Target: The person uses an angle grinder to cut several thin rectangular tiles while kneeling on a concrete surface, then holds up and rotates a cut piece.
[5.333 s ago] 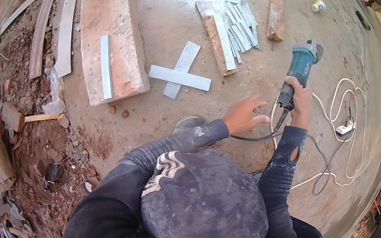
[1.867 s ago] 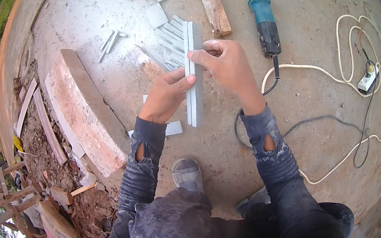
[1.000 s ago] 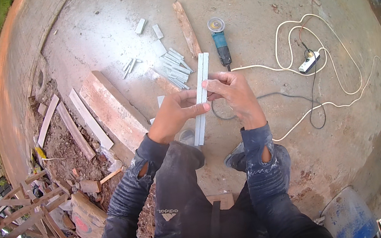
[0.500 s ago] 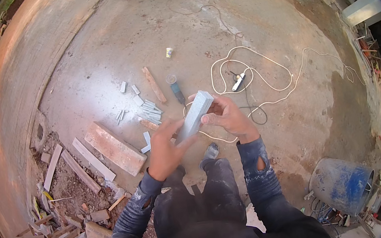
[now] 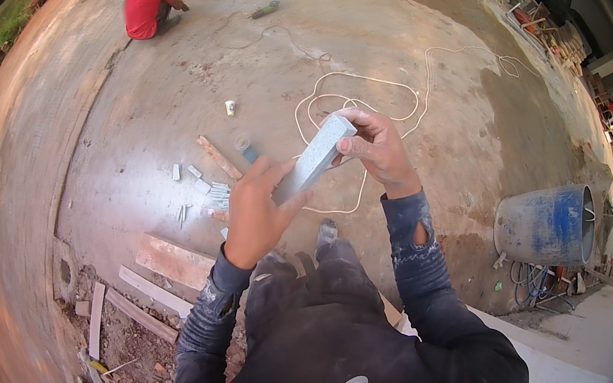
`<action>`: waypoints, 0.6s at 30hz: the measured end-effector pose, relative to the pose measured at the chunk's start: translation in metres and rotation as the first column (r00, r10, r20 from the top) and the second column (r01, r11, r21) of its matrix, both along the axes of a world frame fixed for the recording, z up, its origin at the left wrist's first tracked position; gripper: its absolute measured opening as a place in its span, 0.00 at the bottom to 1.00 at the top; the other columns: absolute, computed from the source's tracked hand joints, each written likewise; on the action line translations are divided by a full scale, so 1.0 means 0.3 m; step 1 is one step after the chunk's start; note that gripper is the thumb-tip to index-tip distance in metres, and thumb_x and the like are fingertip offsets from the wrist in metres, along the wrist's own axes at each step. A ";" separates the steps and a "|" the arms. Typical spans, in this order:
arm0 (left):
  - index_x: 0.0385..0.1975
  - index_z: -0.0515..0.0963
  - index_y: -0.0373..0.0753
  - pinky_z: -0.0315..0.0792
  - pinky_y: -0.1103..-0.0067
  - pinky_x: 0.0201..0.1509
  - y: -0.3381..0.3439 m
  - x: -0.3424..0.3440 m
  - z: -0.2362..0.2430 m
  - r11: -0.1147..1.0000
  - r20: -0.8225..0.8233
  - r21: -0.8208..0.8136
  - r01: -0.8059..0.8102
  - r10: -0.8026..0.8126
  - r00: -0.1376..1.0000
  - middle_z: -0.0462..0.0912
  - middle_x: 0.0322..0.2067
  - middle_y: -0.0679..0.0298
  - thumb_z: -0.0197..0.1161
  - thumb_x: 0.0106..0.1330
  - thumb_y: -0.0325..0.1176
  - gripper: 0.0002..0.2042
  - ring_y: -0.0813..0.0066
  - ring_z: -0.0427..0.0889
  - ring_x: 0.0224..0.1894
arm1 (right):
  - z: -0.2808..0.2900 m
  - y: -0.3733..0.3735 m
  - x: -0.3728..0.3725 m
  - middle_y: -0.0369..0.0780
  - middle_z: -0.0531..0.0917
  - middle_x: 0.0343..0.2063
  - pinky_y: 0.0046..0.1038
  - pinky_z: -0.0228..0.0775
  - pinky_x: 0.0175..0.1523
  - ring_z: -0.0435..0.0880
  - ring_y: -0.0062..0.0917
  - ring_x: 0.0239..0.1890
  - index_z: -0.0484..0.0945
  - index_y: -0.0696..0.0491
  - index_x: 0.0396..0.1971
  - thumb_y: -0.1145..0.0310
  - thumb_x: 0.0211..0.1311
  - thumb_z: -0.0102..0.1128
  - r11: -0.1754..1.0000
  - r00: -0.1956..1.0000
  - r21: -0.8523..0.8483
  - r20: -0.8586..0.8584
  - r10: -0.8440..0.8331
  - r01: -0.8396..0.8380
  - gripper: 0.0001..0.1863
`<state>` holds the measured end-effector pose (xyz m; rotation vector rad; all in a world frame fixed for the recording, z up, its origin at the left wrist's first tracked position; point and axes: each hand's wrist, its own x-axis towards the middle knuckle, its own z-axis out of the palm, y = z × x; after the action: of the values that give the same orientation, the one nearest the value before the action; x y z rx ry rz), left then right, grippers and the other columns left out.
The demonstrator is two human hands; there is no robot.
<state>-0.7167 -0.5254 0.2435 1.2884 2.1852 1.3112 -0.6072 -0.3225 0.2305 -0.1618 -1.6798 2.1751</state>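
Fingers (image 5: pixel 350 142) of both hands grip speckled grey stone strip (image 5: pixel 314 161), flat, rectangular.

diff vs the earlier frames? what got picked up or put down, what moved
The right hand let go of the angle grinder and, with the left hand, took up a grey stone strip. The person rose from a crouch, lifting the strip well clear of the concrete floor. Both hands have kept hold of it; the cut pieces and white cable lie as before.
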 end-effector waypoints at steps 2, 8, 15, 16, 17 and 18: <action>0.45 0.81 0.32 0.71 0.75 0.37 -0.007 0.012 0.023 1.000 0.025 0.027 0.008 -0.009 1.000 0.77 0.30 0.59 0.76 0.50 0.31 0.22 0.68 0.76 0.31 | 0.016 -0.014 0.021 0.39 0.83 0.38 0.25 0.80 0.37 0.83 0.22 0.38 0.79 0.62 0.48 0.70 0.59 0.68 0.999 0.999 0.021 -0.025 -0.038 0.038 0.19; 0.46 0.81 0.33 0.73 0.76 0.41 -0.037 0.029 0.063 0.997 0.042 0.070 0.035 -0.038 0.998 0.79 0.32 0.59 0.75 0.53 0.33 0.21 0.68 0.80 0.35 | 0.049 -0.029 0.066 0.43 0.82 0.42 0.23 0.81 0.35 0.84 0.24 0.39 0.76 0.63 0.50 0.63 0.59 0.70 0.993 0.990 0.002 -0.079 -0.116 0.117 0.25; 0.47 0.81 0.32 0.75 0.78 0.42 -0.088 0.021 0.065 0.990 0.293 0.040 0.134 -0.140 0.946 0.84 0.37 0.59 0.70 0.62 0.35 0.17 0.73 0.83 0.37 | 0.028 0.005 0.107 0.42 0.81 0.42 0.25 0.79 0.37 0.83 0.24 0.40 0.74 0.62 0.52 0.59 0.61 0.68 0.994 0.979 -0.096 -0.188 -0.073 0.056 0.26; 0.47 0.81 0.31 0.75 0.78 0.42 -0.095 0.015 0.058 0.987 0.487 0.031 0.158 -0.153 0.860 0.85 0.38 0.59 0.68 0.64 0.34 0.16 0.73 0.84 0.37 | 0.021 0.016 0.115 0.41 0.81 0.42 0.25 0.79 0.38 0.83 0.24 0.40 0.74 0.62 0.53 0.61 0.62 0.67 0.993 0.976 -0.115 -0.211 -0.064 0.040 0.25; 0.47 0.81 0.30 0.76 0.79 0.42 -0.101 0.011 0.047 0.983 0.659 0.022 0.184 -0.153 0.737 0.85 0.38 0.59 0.67 0.65 0.33 0.15 0.74 0.84 0.36 | 0.011 0.028 0.122 0.41 0.81 0.42 0.25 0.78 0.38 0.83 0.24 0.40 0.74 0.62 0.53 0.59 0.62 0.67 0.994 0.975 -0.109 -0.219 -0.035 0.011 0.26; 0.47 0.80 0.29 0.76 0.79 0.43 -0.103 0.008 0.030 0.976 0.727 0.029 0.217 -0.170 0.665 0.86 0.38 0.58 0.66 0.66 0.32 0.15 0.73 0.85 0.36 | -0.001 0.041 0.128 0.41 0.81 0.41 0.26 0.78 0.38 0.82 0.24 0.40 0.74 0.62 0.53 0.58 0.62 0.67 0.995 0.974 -0.103 -0.226 -0.007 -0.017 0.27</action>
<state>-0.7142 -0.5563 0.2525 0.7370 1.4581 1.3431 -0.5688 -0.3102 0.2303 0.0612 -1.4437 2.1930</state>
